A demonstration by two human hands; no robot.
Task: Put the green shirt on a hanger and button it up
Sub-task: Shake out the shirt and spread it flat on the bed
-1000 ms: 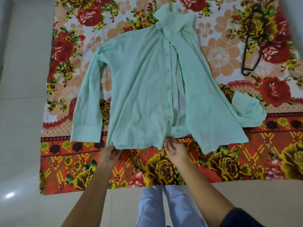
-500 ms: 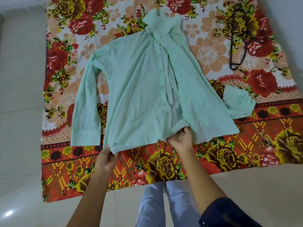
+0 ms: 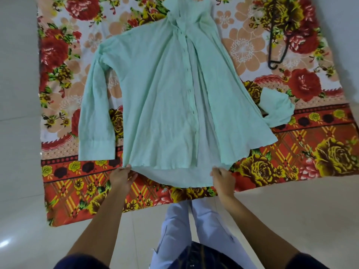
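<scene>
So there was one green shirt point(image 3: 155, 105) spread face-up on one big floral blanket point(image 3: 58, 183), which itself lay on the pale tiled floor point(image 3: 17, 133). Collar pointed away from the person, hem toward them. The front was open down the lower part, with the two panels parted so the paler inside showed between them; up near the collar I couldn't tell whether anything was buttoned. Two sleeves: the one on the left lay straight down alongside the body, cuff flat on the blanket, and the one on the right was bent back on itself with the cuff bunched just beside the shirt's right edge. Both hands were on the hem. The left hand point(image 3: 121, 176) pinched the bottom corner of the left panel, fingers point(image 3: 126, 167) curled onto the cloth, and the right hand point(image 3: 221, 178) gripped the hem on the right side the same way, so the bottom edge was stretched between them. One black hanger point(image 3: 276, 43) lay on the blanket at the far right, well apart from the shirt and touching nothing but the blanket. The person's two legs in light trousers point(image 3: 180, 220) showed at the bottom, standing on the floor just off the blanket's near edge.
</scene>
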